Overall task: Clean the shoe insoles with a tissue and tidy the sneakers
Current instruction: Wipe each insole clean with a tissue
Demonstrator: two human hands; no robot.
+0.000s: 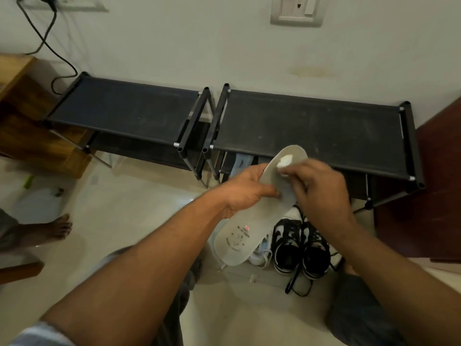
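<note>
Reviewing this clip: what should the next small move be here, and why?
Probably draw the tissue down the insole toward its printed heel. The right hand holds the tissue against the toe end, and the left hand steadies the middle, so the heel stretch lies open below.

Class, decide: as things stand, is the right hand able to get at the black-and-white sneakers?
Probably yes, once freed: the right hand pinches the tissue on the insole, but the sneakers sit just below it, nothing between.
</note>
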